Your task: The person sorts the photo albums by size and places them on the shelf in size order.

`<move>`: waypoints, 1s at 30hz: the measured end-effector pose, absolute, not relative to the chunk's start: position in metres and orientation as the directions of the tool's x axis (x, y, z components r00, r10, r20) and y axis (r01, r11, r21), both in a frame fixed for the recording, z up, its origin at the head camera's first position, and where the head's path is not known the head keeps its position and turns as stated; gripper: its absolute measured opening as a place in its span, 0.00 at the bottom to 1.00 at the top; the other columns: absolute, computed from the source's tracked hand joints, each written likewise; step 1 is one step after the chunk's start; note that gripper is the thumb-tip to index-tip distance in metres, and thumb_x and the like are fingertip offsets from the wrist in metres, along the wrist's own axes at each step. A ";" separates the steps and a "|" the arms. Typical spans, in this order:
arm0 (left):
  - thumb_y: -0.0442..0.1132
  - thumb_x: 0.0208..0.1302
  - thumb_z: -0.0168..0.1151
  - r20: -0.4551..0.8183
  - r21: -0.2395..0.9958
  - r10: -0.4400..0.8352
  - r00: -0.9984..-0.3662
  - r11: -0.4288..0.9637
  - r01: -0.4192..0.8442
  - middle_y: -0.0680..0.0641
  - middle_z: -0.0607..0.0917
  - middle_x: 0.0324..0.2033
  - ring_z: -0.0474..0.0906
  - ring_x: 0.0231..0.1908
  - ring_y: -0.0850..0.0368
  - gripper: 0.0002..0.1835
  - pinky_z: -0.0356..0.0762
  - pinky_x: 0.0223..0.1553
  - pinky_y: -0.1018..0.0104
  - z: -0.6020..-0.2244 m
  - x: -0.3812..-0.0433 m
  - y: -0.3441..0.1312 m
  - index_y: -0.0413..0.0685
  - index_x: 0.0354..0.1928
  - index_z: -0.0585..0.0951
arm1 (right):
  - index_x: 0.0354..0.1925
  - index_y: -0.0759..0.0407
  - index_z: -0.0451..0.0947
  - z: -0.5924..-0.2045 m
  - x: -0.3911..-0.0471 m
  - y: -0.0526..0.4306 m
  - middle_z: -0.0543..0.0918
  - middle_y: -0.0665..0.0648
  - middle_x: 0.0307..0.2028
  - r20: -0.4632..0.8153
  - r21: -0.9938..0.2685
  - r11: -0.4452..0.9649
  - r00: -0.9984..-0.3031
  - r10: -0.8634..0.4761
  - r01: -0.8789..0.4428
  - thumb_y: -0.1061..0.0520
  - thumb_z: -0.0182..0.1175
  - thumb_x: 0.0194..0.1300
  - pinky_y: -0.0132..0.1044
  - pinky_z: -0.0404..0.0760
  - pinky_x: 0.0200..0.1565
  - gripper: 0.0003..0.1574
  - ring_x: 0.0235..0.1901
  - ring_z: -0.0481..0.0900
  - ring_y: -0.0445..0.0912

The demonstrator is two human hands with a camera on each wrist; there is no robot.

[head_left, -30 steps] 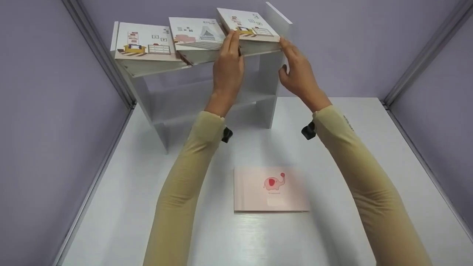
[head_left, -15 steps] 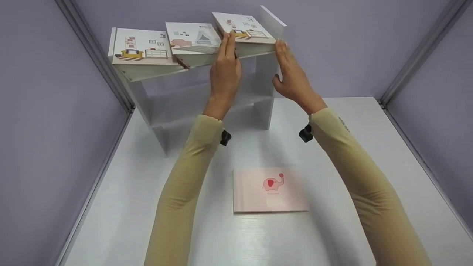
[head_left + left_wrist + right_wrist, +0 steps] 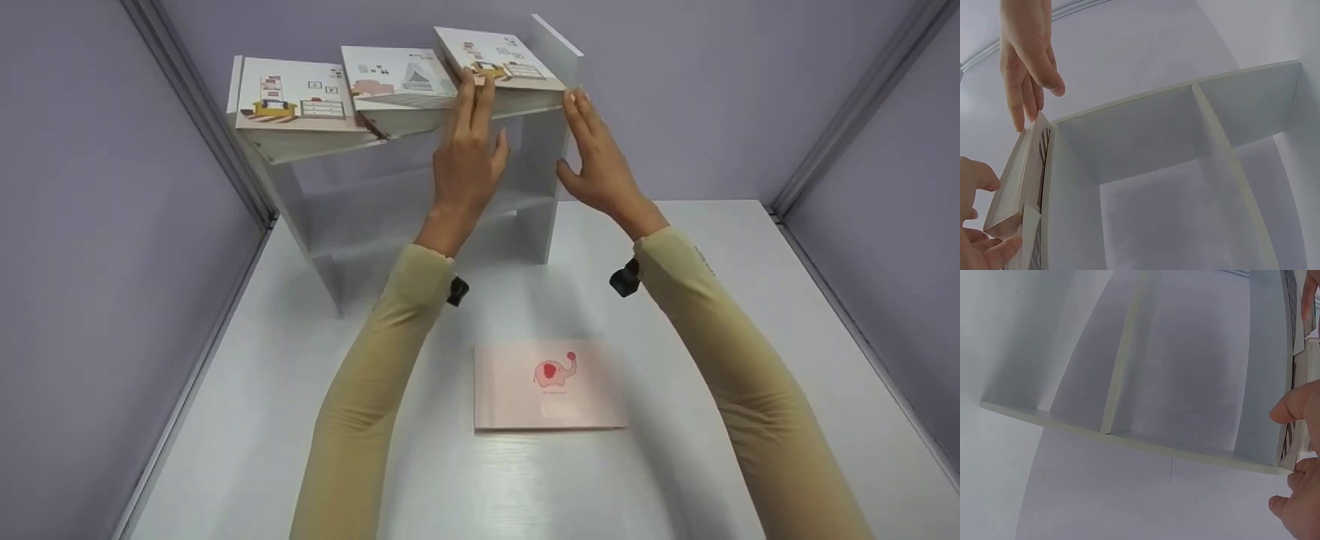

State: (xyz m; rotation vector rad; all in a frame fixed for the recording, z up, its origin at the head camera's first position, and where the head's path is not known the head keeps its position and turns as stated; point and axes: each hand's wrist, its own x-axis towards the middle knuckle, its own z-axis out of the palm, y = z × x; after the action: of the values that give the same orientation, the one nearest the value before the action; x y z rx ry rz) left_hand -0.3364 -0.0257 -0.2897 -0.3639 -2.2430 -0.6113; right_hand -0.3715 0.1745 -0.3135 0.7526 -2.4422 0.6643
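On the top of a white shelf unit (image 3: 555, 45) lie three thick box-like books with illustrated covers: a left one (image 3: 292, 94), a middle one (image 3: 401, 79) and a right one (image 3: 499, 56). At the front left corner of the right book is my left hand (image 3: 466, 157), fingers extended and thumb spread away. My right hand (image 3: 601, 165) has straight fingers at that book's front right corner. Close up in the left wrist view, the right book (image 3: 1022, 169) stands between my left hand (image 3: 979, 219) and right hand (image 3: 1030, 50). Neither hand grips it.
A pink book (image 3: 517, 390) with an elephant on its cover lies flat on the white table (image 3: 510, 480). Lower down, the unit has an inner shelf (image 3: 420, 214). Lilac walls (image 3: 712, 97) stand behind and at both sides.
My left thumb has swung out from beside the fingers, and my left hand sits slightly lower. My right fingers have straightened. The books look unmoved on the unit; the view has shifted a little.
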 end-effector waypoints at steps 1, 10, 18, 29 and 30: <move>0.42 0.65 0.55 0.749 0.302 0.074 -0.658 0.847 0.438 0.44 0.57 0.70 0.57 0.67 0.53 0.32 0.79 0.42 0.66 -0.291 -0.336 -0.026 0.49 0.70 0.59 | 0.73 0.57 0.42 -0.315 -0.371 0.175 0.45 0.61 0.72 0.588 -0.293 0.726 -0.716 -0.377 -0.622 0.62 0.56 0.59 0.44 0.48 0.69 0.50 0.71 0.41 0.49; 0.43 0.65 0.55 0.775 0.213 0.129 -0.619 0.869 0.447 0.45 0.55 0.70 0.55 0.68 0.47 0.32 0.80 0.39 0.65 -0.301 -0.331 -0.031 0.52 0.70 0.58 | 0.72 0.56 0.46 -0.323 -0.366 0.180 0.46 0.62 0.72 0.640 -0.236 0.720 -0.662 -0.389 -0.652 0.58 0.58 0.60 0.48 0.47 0.69 0.48 0.71 0.43 0.55; 0.43 0.67 0.51 0.785 0.164 0.180 -0.592 0.862 0.479 0.44 0.55 0.70 0.51 0.69 0.49 0.30 0.79 0.44 0.65 -0.313 -0.327 -0.035 0.51 0.70 0.59 | 0.72 0.50 0.47 -0.327 -0.358 0.182 0.47 0.60 0.72 0.624 -0.241 0.730 -0.678 -0.389 -0.640 0.55 0.58 0.62 0.48 0.45 0.70 0.46 0.71 0.41 0.52; 0.42 0.65 0.54 0.800 0.168 0.188 -0.570 0.842 0.513 0.44 0.59 0.69 0.56 0.67 0.49 0.30 0.77 0.49 0.63 -0.330 -0.319 -0.039 0.50 0.69 0.61 | 0.72 0.50 0.50 -0.341 -0.348 0.187 0.51 0.61 0.71 0.617 -0.288 0.718 -0.696 -0.367 -0.634 0.53 0.58 0.62 0.49 0.47 0.69 0.44 0.71 0.46 0.53; 0.42 0.66 0.54 0.800 0.168 0.190 -0.569 0.839 0.517 0.44 0.59 0.69 0.56 0.67 0.49 0.30 0.76 0.50 0.63 -0.332 -0.319 -0.039 0.50 0.69 0.62 | 0.72 0.50 0.50 -0.342 -0.347 0.187 0.51 0.60 0.71 0.616 -0.292 0.719 -0.699 -0.364 -0.631 0.52 0.58 0.63 0.49 0.48 0.69 0.44 0.71 0.46 0.53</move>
State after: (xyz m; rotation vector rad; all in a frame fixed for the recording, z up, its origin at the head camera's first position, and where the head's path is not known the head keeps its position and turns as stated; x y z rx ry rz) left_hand -0.3189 -0.0389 -0.3315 -0.5135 -2.1680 -0.4921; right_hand -0.3472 0.1874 -0.3423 0.7561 -2.3936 0.6718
